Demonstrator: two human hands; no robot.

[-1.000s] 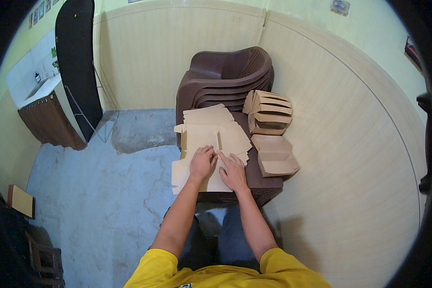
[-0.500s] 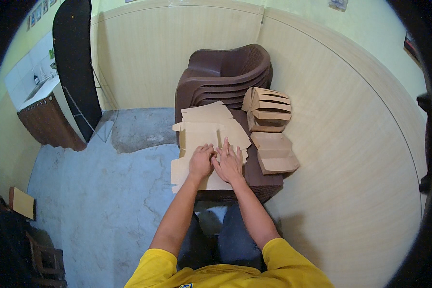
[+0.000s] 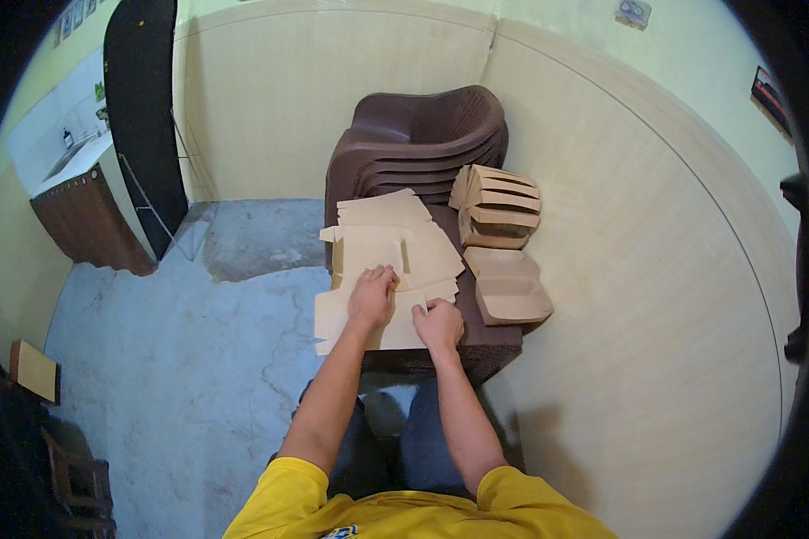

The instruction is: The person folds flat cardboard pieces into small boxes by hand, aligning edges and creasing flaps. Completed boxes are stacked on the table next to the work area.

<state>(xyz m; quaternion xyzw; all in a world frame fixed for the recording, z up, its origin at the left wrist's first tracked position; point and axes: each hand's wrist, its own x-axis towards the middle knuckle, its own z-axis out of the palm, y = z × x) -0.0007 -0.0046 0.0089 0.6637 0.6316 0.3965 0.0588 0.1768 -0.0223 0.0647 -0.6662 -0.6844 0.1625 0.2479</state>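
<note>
Several flat brown cardboard box blanks [image 3: 368, 247] lie overlapped on a dark brown woven-textured table [image 3: 492, 336]. The nearest one has tabs and a cut slot. My left hand [image 3: 373, 295] rests on it near the middle, fingers bent and held together against the board at a crease. Farther right and nearer to me, my right hand [image 3: 440, 323] has its fingers curled in, thumb and forefinger pinching the board by a small cut. Its fingertips are partly hidden.
Stacked brown plastic chairs [image 3: 422, 135] stand behind the blanks. At the right, a pile of folded cardboard boxes [image 3: 502, 207] and an open cardboard box [image 3: 511, 286] sit close to the panelled wall [image 3: 656, 269]. A sink counter [image 3: 85, 166] stands far left.
My right hand has drawn back toward me and slightly right, and its spread fingers have curled into a pinch. My left hand stays nearly in place on the cardboard.
</note>
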